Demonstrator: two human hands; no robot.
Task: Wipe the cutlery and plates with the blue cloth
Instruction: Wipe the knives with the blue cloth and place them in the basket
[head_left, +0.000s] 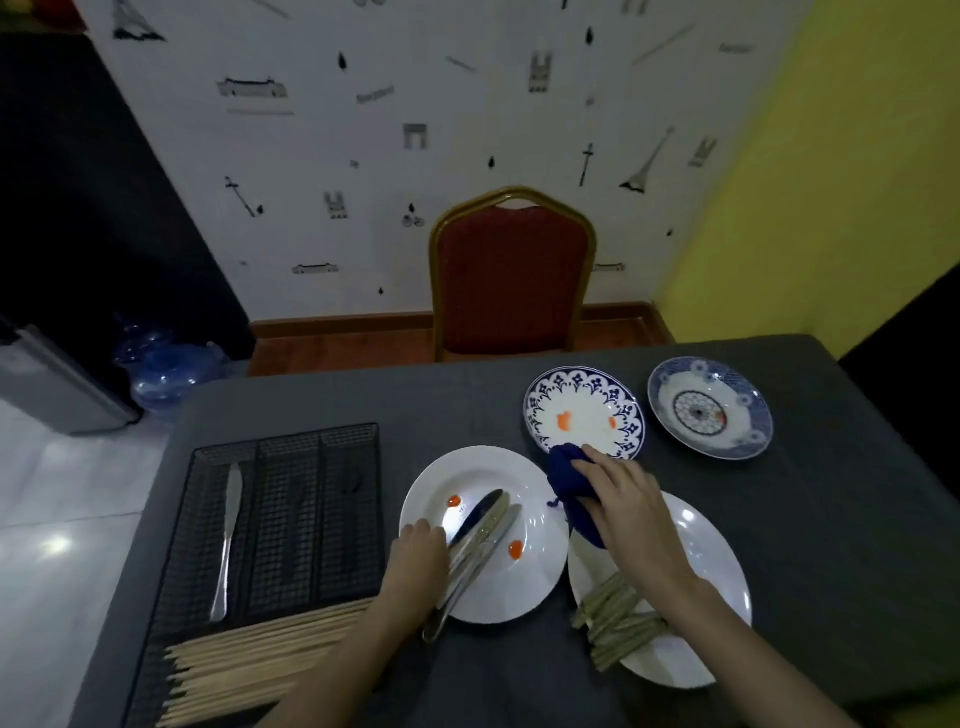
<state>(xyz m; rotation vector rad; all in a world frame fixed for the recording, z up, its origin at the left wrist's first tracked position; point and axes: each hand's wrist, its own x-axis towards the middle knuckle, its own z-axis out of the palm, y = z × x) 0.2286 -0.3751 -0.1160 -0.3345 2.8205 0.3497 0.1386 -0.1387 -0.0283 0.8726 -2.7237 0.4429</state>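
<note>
A white plate (535, 582) with red sauce spots carries several table knives (488, 525). My left hand (415, 558) lies over the knife handles, fingers curled on them. My right hand (626, 499) grips the bunched blue cloth (563, 475) between this plate and a blue-patterned plate (584, 410) with orange smears. A second white plate (711, 566) under my right forearm bears several short greenish sticks (615, 623). A blue-and-white bowl-like plate (709, 408) sits at the far right.
A black mesh cutlery tray (291, 519) on the left holds one knife (228, 535). A bundle of wooden chopsticks (249, 660) lies across its near end. Grey cloth covers the table (831, 545). A red chair (511, 275) stands behind the far edge.
</note>
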